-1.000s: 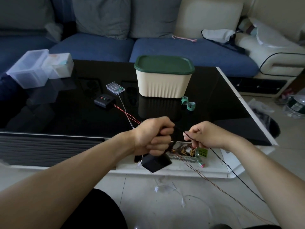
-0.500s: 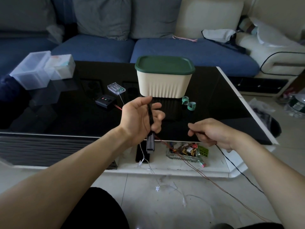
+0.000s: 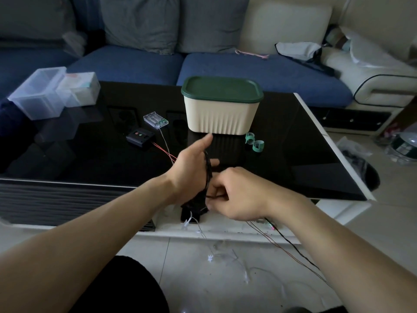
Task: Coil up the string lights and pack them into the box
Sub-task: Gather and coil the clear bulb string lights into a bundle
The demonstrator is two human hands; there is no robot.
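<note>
My left hand is held upright over the table's front edge, thumb up and fingers straight. Loops of the black string-light wire are wound around its palm. A black battery pack hangs below that hand. My right hand pinches the black wire just beside the left palm, and the wire trails from under it down to the floor. The cream box with its green lid stands shut on the black table, beyond both hands.
A clear battery case and a black controller with red and white wires lie left of the box. Two green tape rings sit to its right. Clear plastic containers stand far left. White star lights and copper wire lie on the floor.
My left hand has opened from a fist and risen, thumb now pointing up. My right hand has moved left to meet it, bringing the black wire across the palm.
</note>
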